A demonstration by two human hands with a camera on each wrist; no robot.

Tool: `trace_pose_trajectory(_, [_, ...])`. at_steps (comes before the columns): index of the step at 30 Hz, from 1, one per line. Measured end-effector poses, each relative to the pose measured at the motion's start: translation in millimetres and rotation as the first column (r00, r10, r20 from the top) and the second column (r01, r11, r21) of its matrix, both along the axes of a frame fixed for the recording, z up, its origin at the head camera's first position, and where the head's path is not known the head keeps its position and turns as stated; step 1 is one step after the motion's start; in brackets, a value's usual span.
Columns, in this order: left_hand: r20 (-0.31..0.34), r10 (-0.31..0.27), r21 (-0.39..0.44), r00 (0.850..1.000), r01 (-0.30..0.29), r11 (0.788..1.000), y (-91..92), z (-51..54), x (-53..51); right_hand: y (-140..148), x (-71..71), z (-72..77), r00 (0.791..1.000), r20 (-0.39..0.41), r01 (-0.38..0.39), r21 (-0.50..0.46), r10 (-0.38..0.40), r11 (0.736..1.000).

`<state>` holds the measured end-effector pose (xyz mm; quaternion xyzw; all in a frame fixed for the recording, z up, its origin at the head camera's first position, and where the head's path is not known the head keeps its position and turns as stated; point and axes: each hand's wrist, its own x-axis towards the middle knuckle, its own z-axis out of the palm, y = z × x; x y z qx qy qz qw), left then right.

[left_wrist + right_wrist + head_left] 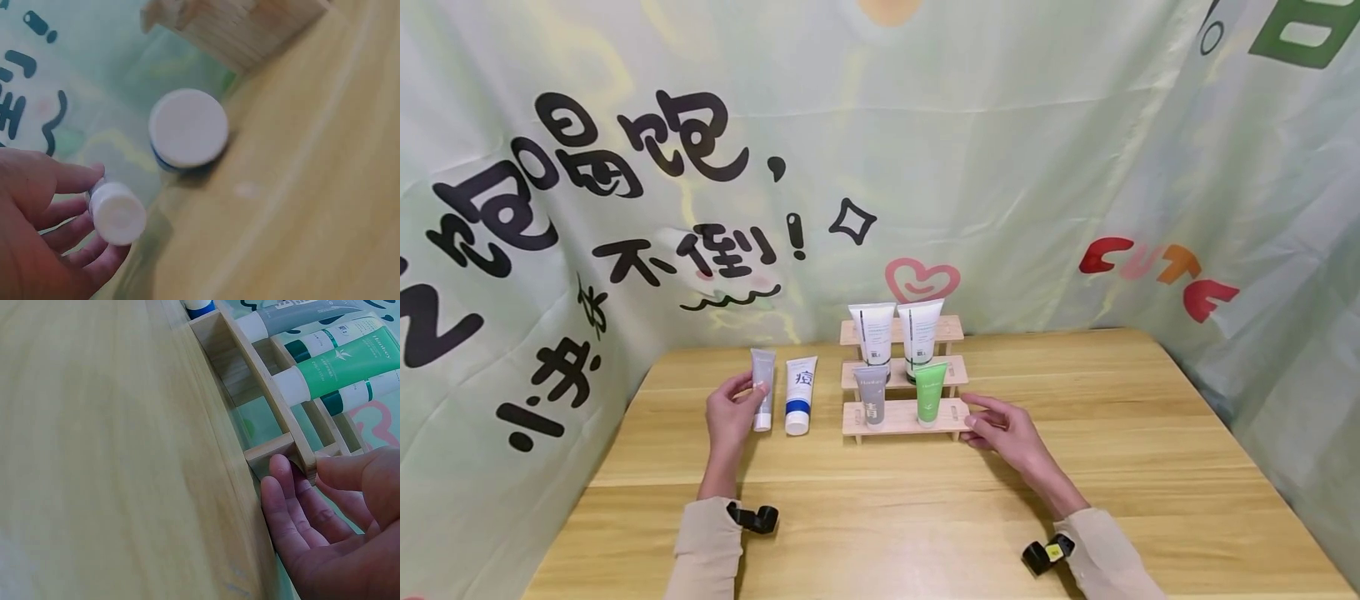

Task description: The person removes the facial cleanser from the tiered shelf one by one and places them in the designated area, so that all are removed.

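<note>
My left hand (730, 412) grips a small grey tube (763, 392) with a white cap, left of a white and blue tube (800, 396). In the left wrist view thumb and fingers curl round the tube behind its cap (119, 214). My right hand (1011, 433) pinches the right end of the lowest step of a wooden rack (898, 417); the right wrist view shows thumb above and fingers below that edge (303, 453). On that step stand a grey tube (871, 396) and a green tube (930, 393). Two white tubes (874, 333) stand on the step behind.
A printed curtain (1000, 167) hangs behind and beside the wooden table (880, 517). The rack's top step (951, 327) is behind the white tubes. Black wrist cameras sit at both sleeves.
</note>
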<state>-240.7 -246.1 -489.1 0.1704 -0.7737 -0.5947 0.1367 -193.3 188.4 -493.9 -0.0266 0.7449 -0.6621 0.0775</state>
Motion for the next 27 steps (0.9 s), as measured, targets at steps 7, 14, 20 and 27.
trace_pose_trajectory(7, [0.047,0.002,-0.151,0.999,0.006,0.989,0.1,-8.9,-2.5,-0.1,0.8,0.6,1.000,-0.003,-0.002,-0.005,0.002,1.000])
trace_pose_trajectory(14, [0.073,-0.016,-0.276,0.997,0.036,0.960,2.6,-11.9,-3.5,-1.1,1.0,-0.7,1.000,-0.004,-0.007,0.000,0.007,1.000])
trace_pose_trajectory(20, [0.084,0.007,-0.398,0.996,0.027,0.917,-1.8,-11.1,0.7,-1.3,1.5,-0.9,1.000,0.000,-0.006,-0.004,0.006,1.000])
trace_pose_trajectory(27, [0.104,0.011,-0.405,0.995,0.032,0.914,-6.0,-8.0,1.9,-0.9,0.7,0.8,1.000,0.001,0.000,-0.009,0.000,1.000])
